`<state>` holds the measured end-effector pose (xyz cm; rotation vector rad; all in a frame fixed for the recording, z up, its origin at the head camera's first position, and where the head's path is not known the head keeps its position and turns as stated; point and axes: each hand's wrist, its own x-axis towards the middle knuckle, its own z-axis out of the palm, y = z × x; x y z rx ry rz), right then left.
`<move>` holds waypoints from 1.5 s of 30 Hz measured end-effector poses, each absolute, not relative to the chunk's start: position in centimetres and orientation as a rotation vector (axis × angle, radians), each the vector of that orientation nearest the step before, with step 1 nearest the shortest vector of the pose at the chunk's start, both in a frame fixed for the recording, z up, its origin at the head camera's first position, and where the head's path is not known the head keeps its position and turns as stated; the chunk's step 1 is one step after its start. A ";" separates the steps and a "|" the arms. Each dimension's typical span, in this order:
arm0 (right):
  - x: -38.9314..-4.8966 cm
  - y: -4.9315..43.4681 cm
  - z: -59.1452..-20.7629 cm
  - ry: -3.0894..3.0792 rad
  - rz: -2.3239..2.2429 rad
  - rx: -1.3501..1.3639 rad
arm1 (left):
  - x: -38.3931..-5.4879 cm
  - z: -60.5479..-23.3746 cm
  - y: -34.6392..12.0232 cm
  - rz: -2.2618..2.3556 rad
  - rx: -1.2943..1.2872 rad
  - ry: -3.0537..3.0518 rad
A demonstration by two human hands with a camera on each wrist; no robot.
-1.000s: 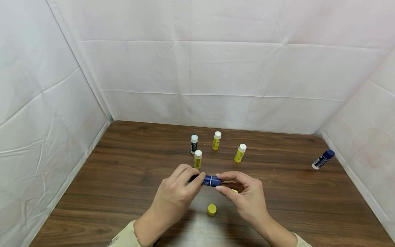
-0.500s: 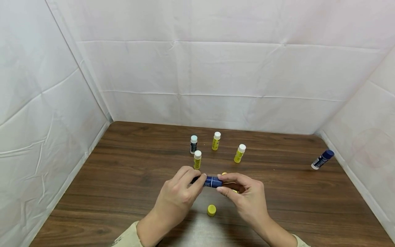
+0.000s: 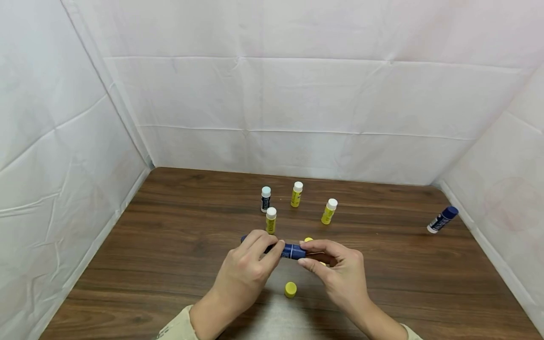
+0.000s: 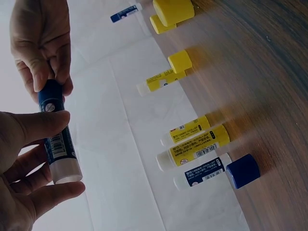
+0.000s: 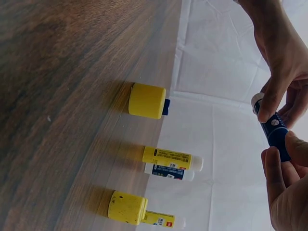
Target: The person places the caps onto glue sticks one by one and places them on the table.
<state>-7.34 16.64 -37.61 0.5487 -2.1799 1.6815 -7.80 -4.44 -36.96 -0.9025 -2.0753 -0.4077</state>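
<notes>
Both hands hold a dark blue glue stick (image 3: 293, 251) level above the table. My left hand (image 3: 246, 267) grips its body between thumb and fingers, and in the left wrist view the white base (image 4: 66, 171) shows at that end. At the other end my right hand (image 3: 342, 267) pinches the blue cap (image 4: 50, 90) between thumb and fingertips. The cap sits against the body. Below the hands a yellow cap (image 3: 291, 289) stands on the table, and more yellow caps (image 3: 308, 240) are partly hidden by the right hand. A loose blue cap (image 4: 243, 171) lies behind the left hand.
Past the hands stand yellow glue sticks with white tops (image 3: 270, 221) and one dark blue glue stick with a white top (image 3: 265, 199). Far right, a blue-capped glue stick (image 3: 443, 219) stands near the white side sheet (image 3: 501, 208). White sheeting (image 3: 297, 94) closes off the back.
Hands and glue stick stay almost in place, with the whole view shifting slightly. A bit of blue at the left hand's far side and a yellow cap beyond the right hand have come into sight.
</notes>
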 end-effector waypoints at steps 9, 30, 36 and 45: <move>-7.4 16.6 -37.8 -2.176 1.695 0.530 | -7.8 -37.0 -4.5 -0.406 -0.906 -2.078; -7.6 18.5 -36.3 -2.253 1.706 0.650 | -8.2 -37.2 -5.0 -0.508 -0.894 -2.136; -8.3 21.3 -35.1 -2.374 1.573 0.565 | -8.5 -37.6 -5.8 -0.501 -0.849 -2.163; -10.6 27.9 -33.5 -2.589 1.128 0.458 | -8.7 -38.3 -6.3 -0.494 -0.799 -2.208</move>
